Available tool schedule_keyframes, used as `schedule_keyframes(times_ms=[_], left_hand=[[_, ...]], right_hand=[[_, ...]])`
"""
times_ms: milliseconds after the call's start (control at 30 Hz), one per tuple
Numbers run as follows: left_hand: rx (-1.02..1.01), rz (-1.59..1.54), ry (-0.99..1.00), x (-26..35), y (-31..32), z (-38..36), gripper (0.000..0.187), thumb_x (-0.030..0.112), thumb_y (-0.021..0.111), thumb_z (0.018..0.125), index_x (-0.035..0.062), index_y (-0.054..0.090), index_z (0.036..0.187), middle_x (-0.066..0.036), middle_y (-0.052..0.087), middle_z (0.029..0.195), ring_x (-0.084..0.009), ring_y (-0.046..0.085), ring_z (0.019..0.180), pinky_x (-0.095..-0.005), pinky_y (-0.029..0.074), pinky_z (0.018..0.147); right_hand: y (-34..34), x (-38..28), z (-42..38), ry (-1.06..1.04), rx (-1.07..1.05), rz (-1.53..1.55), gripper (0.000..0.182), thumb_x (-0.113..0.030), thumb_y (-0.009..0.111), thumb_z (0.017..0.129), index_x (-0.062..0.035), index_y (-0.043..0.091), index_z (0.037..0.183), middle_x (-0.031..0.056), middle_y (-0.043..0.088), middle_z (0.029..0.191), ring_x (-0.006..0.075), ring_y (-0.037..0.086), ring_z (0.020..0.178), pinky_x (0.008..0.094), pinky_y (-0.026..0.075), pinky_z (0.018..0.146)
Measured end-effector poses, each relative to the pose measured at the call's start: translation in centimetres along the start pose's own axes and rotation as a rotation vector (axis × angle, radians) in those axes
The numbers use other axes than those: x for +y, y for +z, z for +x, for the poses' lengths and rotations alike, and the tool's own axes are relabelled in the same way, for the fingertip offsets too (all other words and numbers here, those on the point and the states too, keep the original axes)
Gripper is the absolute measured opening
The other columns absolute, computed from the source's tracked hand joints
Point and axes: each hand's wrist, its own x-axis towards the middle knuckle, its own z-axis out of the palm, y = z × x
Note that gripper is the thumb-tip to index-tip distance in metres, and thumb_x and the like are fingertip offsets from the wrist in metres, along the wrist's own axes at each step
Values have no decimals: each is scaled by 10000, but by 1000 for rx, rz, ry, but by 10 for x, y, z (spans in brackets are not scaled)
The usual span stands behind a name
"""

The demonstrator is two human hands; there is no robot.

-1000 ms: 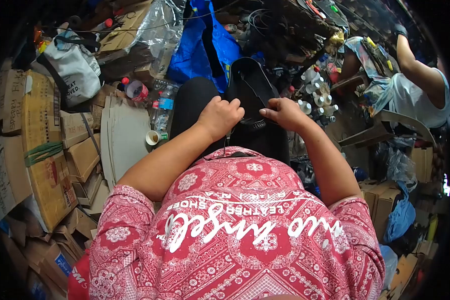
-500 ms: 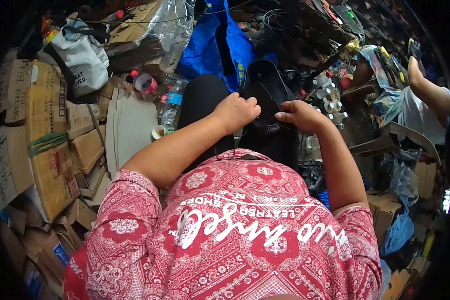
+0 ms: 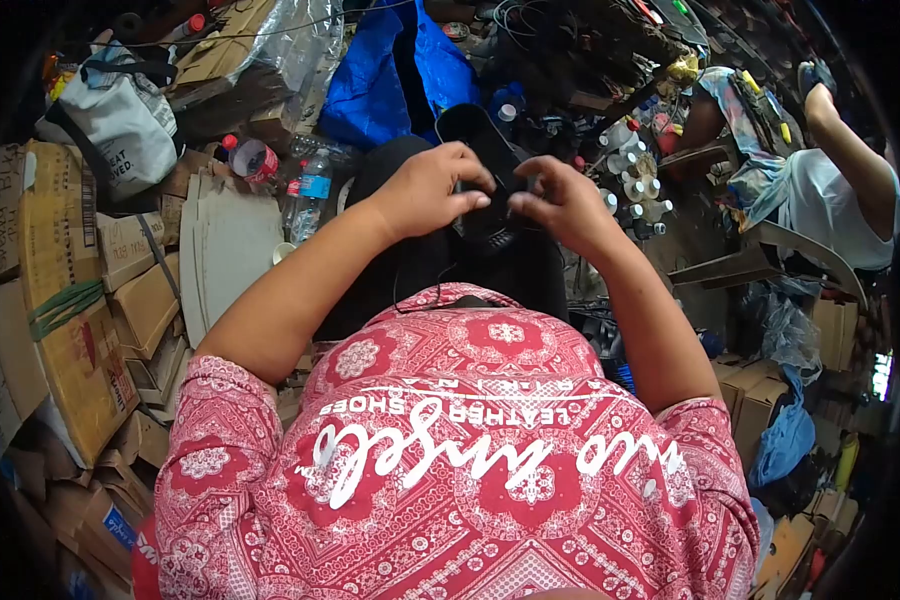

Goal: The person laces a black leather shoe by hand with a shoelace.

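Note:
A black shoe (image 3: pixel 478 135) rests over my dark-clothed lap, its near end partly hidden between my hands. My left hand (image 3: pixel 435 190) is above its left side, fingers bent and the thumb apart from them. Over the right side is my right hand (image 3: pixel 567 205), with thumb and forefinger spread. Both hands are slightly blurred, and I cannot make out anything held in them. A thin dark cord (image 3: pixel 415 290) runs down near my left wrist.
On the left are stacked cardboard (image 3: pixel 75 270), a white bag (image 3: pixel 115 125) and plastic bottles (image 3: pixel 313 188). A blue bag (image 3: pixel 370 85) lies ahead. To the right stand several small white-capped bottles (image 3: pixel 635 180); beyond them is another person's arm (image 3: pixel 850 160).
My left hand has loosened from a closed grip, its thumb now apart. My right hand has lifted and spread its fingers. The view has shifted, moving the surroundings leftward.

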Motion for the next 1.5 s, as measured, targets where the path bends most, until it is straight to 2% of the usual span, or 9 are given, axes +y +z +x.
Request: schedule_keyframes(times_ms=[133,300,367,600,833,900,933,1033,1500], left_hand=[[-102,-82,-14,-6,15,22,237,193,705,765,84,657,970,-77,546,1018,-229,544,988,-331,445,837],[-219,-169,-87,-17,31,37,230,237,737,741,76,627,863,-70,514,962,-208,523,931,-310,427,809],[-211,-167,-77,-20,31,37,233,244,747,734,73,616,823,-67,510,942,-210,521,931,-314,423,814],[-225,-163,-81,-17,29,39,254,264,763,717,70,607,769,-72,510,924,-208,529,897,-312,429,791],[-301,-188,-121,-20,16,47,243,242,759,729,42,634,789,-55,590,838,-170,576,828,-299,449,763],[-379,-318,-159,-24,13,51,230,223,751,743,29,650,817,-53,619,828,-155,590,822,-292,455,765],[-423,-380,-164,-25,11,52,217,200,739,759,18,663,851,-51,637,834,-144,598,827,-282,460,774],[-491,-472,-197,-28,8,53,205,154,708,792,5,686,932,-40,664,864,-131,611,843,-266,469,803],[-573,-506,-242,-26,4,56,219,51,658,772,-14,691,978,-70,696,920,-151,637,880,-282,471,869]], right_hand=[[-15,-20,-10,289,-289,67,316,-311,678,846,0,648,894,73,592,677,110,520,647,306,447,616],[-18,-17,-16,276,-466,101,289,-262,622,877,18,621,807,61,540,614,92,462,608,303,417,562],[-25,-19,-18,214,-551,-22,290,-204,604,890,23,510,735,-54,403,610,54,347,589,287,312,492],[-23,-14,-43,210,-443,99,308,-166,589,857,18,440,661,48,324,560,90,304,553,318,314,481],[-62,-24,-65,319,-326,341,249,-141,604,881,-1,526,690,-8,449,614,71,405,596,281,353,509],[-53,-26,-58,68,-196,91,124,-96,603,882,11,623,823,25,550,734,79,496,677,267,413,578],[-48,-25,-54,112,-218,144,158,-86,638,848,-32,672,993,34,546,759,117,528,754,257,419,661],[-35,-22,-42,103,-233,-25,225,-47,624,843,-67,675,1060,39,554,781,138,534,746,276,432,684],[-28,-24,-31,-7,-251,-97,254,-4,615,814,-68,674,1052,106,577,831,246,612,749,324,486,670]])
